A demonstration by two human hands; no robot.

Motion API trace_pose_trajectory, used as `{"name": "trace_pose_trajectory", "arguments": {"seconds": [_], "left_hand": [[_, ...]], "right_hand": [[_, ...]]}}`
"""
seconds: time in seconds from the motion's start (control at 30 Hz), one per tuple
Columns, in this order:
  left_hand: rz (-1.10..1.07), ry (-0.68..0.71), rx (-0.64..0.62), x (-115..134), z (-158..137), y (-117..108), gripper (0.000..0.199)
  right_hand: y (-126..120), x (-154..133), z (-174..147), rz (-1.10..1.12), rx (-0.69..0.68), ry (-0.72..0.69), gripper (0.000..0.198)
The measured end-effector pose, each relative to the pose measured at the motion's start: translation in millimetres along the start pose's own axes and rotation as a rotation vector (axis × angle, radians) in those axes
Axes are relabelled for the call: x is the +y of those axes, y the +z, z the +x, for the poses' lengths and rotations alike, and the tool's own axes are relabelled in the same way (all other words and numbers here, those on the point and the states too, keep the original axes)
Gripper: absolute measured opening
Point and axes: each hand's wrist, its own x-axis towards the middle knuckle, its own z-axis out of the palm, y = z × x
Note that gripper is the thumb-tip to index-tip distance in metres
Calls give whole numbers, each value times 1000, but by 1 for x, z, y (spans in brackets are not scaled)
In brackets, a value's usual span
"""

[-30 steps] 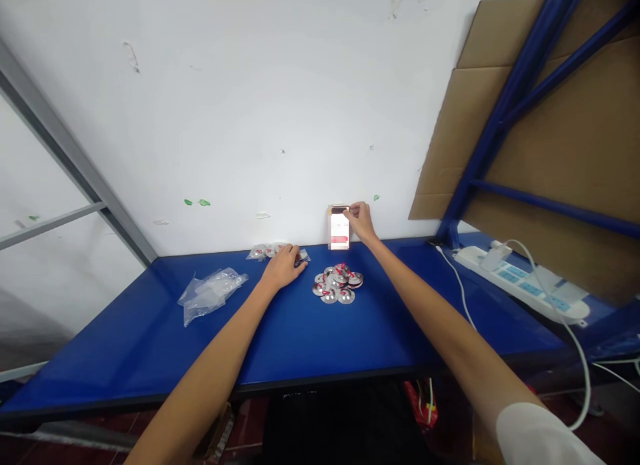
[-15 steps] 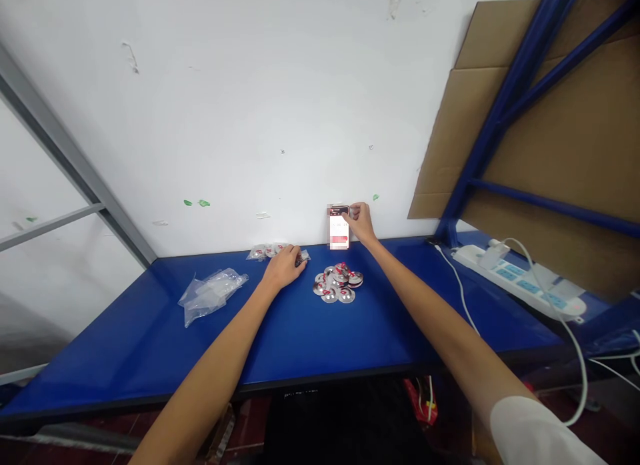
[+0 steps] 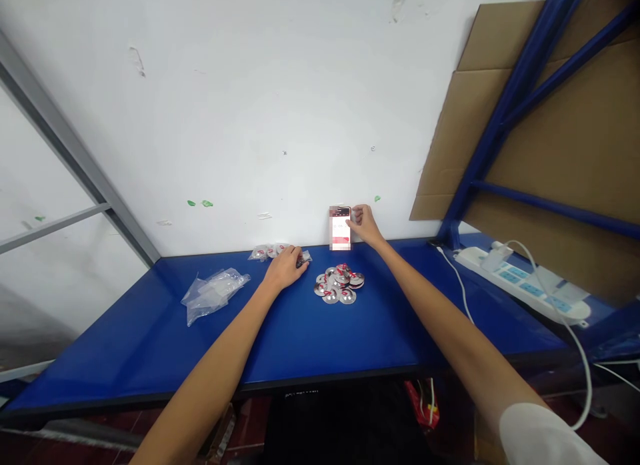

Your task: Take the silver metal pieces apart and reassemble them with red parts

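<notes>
My left hand (image 3: 286, 267) rests at the back of the table, its fingers curled over the right end of a row of round discs in clear plastic bags (image 3: 270, 251). The part under the fingers is mostly hidden. My right hand (image 3: 367, 225) is at the right edge of an upright phone (image 3: 341, 230) leaning against the wall. The thumb lies over the lit screen and the other fingers are bent by its side. Between my forearms lies a pile of loose silver discs with red marks (image 3: 338, 283).
Crumpled clear plastic bags (image 3: 215, 295) lie on the left of the blue table (image 3: 320, 345). A white power strip (image 3: 523, 281) with plugs and cables sits at the right, beside a blue metal frame (image 3: 500, 128) and cardboard (image 3: 443, 138). The white wall rises behind.
The view has shifted slightly. My right thumb has slid a little lower on the phone's screen. My left hand stays on the bagged discs.
</notes>
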Motion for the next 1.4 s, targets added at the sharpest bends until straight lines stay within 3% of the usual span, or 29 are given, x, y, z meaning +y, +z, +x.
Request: {"name": "trace_pose_trajectory", "arguments": {"seconds": [0.2,0.37,0.47,0.57,0.7,0.83,0.97,1.1,1.23,1.4], "left_hand": [[-33,-10,13,2,-2,2,30],[-2,-22,-12,1,-1,2,24],[-87,-45,34,-1,1,2,18],[-428,-213,143,-1,6,4,12],[-1194,-536,199,4,7,9,13],[-1592,-527,112,19,4,4,11],[-1652,-388,-34,43,2,-3,33],[-1630,-304,-92,60,-1,-5,50],[-1639,-307,-108,63,-3,-7,44],[-1667,-400,-147,62,-3,-10,32]], "right_hand": [[-17,-11,-4,26,4,56,60],[-36,-43,-42,-97,-52,-128,56],[-37,-65,-68,-152,-96,-199,47],[-29,-85,-83,-130,-150,-203,42],[-13,-105,-93,-105,-244,-244,37],[6,-114,-104,-126,-299,-244,36],[19,-114,-110,-44,-332,-143,40],[22,-117,-108,70,-330,-17,32],[20,-121,-104,146,-263,66,28],[18,-119,-101,371,-158,199,40]]}}
